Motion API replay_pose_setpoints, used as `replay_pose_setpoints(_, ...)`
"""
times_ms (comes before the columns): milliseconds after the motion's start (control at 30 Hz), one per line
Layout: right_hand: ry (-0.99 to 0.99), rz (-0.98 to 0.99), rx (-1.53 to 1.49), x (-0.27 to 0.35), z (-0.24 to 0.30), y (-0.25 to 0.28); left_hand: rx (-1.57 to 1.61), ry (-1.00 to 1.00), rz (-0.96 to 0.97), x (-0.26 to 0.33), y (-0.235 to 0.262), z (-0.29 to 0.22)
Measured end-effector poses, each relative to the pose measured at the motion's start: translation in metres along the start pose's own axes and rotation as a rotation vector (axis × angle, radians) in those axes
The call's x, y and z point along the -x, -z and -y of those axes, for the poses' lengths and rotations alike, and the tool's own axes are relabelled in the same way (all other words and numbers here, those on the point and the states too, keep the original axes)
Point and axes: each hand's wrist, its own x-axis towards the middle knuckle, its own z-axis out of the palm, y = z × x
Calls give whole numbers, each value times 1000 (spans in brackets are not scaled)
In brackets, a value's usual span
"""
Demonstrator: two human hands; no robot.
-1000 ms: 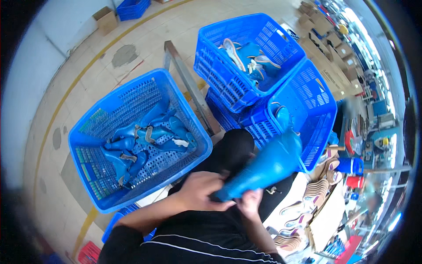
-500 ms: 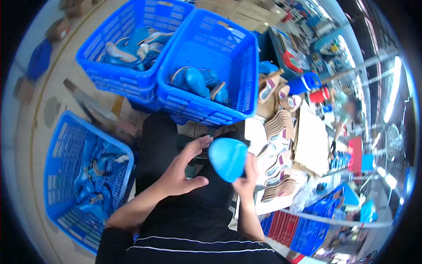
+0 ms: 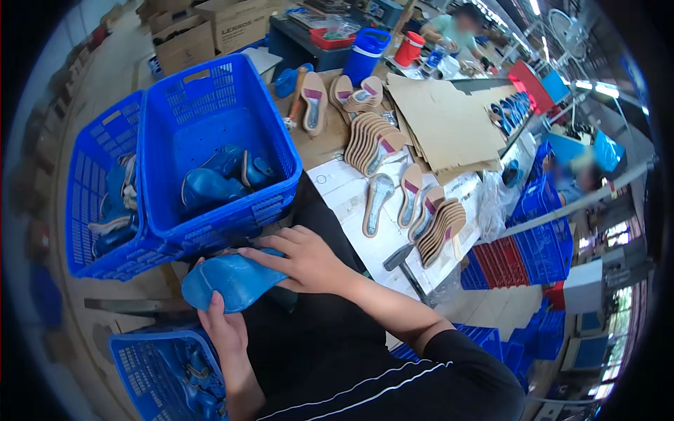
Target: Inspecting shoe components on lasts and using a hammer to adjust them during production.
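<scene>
- Holding the blue shoe last [image 3: 223, 282] at its wide end: the left hand [image 3: 226, 330].
- Lying over its other end: the right hand [image 3: 312, 263].
- The last is above the lap [image 3: 316, 333], near a blue crate [image 3: 193, 116].

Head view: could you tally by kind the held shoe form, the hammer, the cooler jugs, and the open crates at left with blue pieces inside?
Blue shoe form, held by left hand and right hand: 1
Hammer: 1
Cooler jugs, blue jug and red jug: 2
Blue crates, outer crate, inner crate and lower crate: 3
Total: 7
</scene>
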Motion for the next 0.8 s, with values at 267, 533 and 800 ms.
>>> replay_pose_setpoints(267, -62, 30, -36, 15, 16, 5, -182, -97, 61, 18, -11, -8)
replay_pose_setpoints(533, -139, 94, -34, 31, 4, -18, -42, 93, 10, 5, -2, 15)
replay_pose_setpoints(800, -459, -391, -558, 44, -48, -13, 67, 95, -31, 6, 10, 12)
